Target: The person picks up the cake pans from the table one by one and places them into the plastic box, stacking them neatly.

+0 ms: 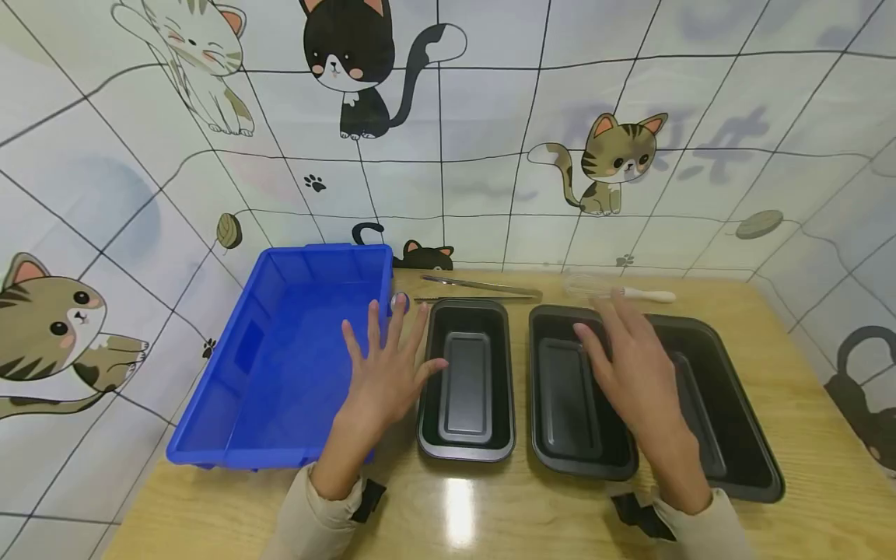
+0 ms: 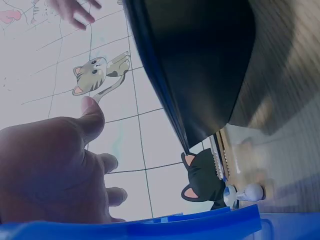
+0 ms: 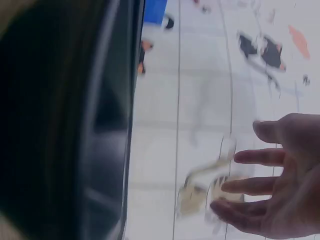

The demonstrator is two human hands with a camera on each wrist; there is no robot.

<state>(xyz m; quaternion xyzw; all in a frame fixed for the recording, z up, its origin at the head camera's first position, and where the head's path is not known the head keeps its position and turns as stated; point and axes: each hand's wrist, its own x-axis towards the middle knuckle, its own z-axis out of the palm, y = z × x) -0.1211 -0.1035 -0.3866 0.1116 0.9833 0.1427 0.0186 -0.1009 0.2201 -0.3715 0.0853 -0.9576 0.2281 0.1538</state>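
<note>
My left hand (image 1: 385, 381) is spread wide, fingers straight, in the air between a blue plastic bin (image 1: 210, 451) and a narrow dark loaf pan (image 1: 467, 451). In the head view its thumb overlaps the pan's left rim. Nothing is in its grasp. My right hand (image 1: 637, 373) hovers over a second loaf pan (image 1: 570, 397) and a larger dark baking pan (image 1: 728, 404), covering parts of both. The fingers of that hand (image 3: 285, 185) are apart and hold nothing in the right wrist view. All three pans stand side by side on the wooden table.
Long thin metal utensils (image 1: 483, 286) lie behind the narrow pan. A whisk (image 1: 647, 295) with a pale handle lies at the back right. Behind my left fingers sits a small white-and-blue object (image 2: 250, 192). A cat-print sheet (image 1: 483, 187) closes off the back and sides.
</note>
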